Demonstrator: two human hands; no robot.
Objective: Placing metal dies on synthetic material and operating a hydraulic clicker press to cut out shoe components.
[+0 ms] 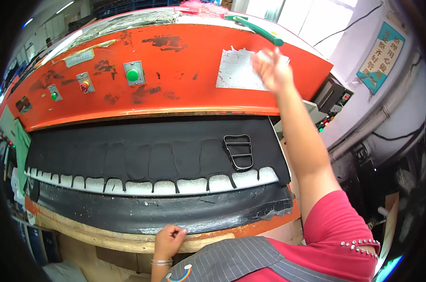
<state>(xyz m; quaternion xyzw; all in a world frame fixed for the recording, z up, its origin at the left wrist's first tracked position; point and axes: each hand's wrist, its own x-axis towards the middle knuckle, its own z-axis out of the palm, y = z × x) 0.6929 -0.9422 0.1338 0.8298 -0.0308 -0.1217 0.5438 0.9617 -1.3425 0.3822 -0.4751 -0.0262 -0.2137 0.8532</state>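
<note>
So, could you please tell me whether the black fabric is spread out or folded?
Spread flat: the black fabric covers the press bed under the metal die.

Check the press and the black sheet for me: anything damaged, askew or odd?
The orange press head has paint chipped off in dark patches, and the white paper sheet under the right hand is torn along its top edge. The black rubber pad is frayed at its right end. The metal cutting die sits slightly tilted.

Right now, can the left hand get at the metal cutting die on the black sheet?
Probably yes. The left hand rests at the front edge, and only flat black sheet lies between it and the cutting die.
</note>
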